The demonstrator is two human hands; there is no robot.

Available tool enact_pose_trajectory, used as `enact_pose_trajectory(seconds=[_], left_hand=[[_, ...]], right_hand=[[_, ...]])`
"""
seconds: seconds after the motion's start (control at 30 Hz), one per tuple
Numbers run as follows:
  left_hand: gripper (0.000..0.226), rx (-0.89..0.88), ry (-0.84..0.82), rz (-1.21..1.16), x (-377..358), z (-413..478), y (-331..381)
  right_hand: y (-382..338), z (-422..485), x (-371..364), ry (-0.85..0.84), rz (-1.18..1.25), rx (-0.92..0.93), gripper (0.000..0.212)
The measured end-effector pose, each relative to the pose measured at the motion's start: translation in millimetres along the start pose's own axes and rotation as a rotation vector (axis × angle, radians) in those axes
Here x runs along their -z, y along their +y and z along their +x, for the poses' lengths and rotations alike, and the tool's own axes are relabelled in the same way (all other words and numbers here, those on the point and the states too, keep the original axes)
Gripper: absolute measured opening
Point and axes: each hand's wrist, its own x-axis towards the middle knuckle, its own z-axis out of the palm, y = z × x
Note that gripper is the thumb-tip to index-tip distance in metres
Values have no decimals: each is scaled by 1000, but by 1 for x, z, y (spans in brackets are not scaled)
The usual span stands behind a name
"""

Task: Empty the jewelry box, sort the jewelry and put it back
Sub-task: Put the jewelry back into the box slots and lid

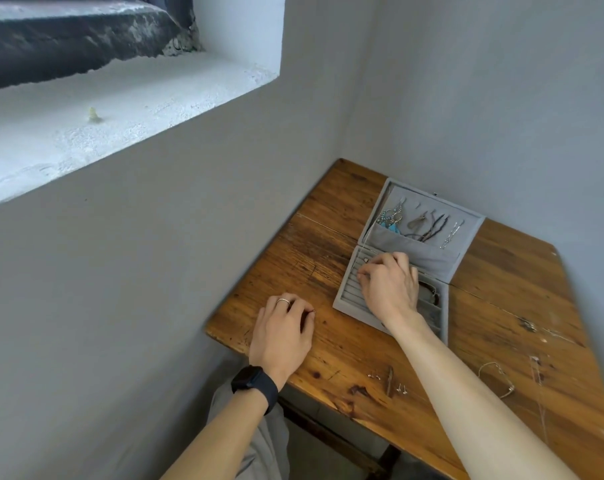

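Observation:
The grey velvet jewelry box (342, 301) lies open on the wooden table (501, 306). Its lid (467, 233) lies back flat, with several necklaces and a turquoise pendant (389, 221) hanging into its pocket. My right hand (390, 285) is over the ring rolls, fingers curled down with their tips on the slots; whether they pinch anything is hidden. A small stud (365, 260) sits in a slot just beyond the fingertips. My left hand (283, 327) rests on the table to the left of the box, its fingers loosely curled and holding nothing that I can see.
Small stud earrings (373, 375) (401, 388) lie near the table's front edge. A thin chain bracelet (498, 377) and a fine necklace (539, 379) lie at the right front. Walls close in the table at left and back.

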Motion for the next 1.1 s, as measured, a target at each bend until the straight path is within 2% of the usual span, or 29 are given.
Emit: enact_pose_trajectory(seconds=[0.13, 0.27, 0.37, 0.53, 0.67, 0.77, 1.1], left_hand=[[13, 10, -43, -39, 1, 2, -3], [8, 103, -127, -265, 10, 22, -5], [6, 40, -208, -283, 14, 54, 9], [9, -148, -371, -117, 9, 110, 53], [14, -247, -464, 198, 3, 136, 79], [16, -277, -496, 389, -1, 144, 88], [9, -261, -523, 499, -8, 146, 100]], right_hand=[[11, -12, 0, 51, 117, -25, 21], [38, -43, 10, 201, 196, -95, 20], [62, -76, 12, 212, 166, -170, 26], [88, -111, 6, 96, 181, -215, 45], [92, -120, 1, 19, 244, -217, 59], [93, -122, -1, 24, 269, -211, 60], [95, -126, -4, 47, 294, -186, 58]])
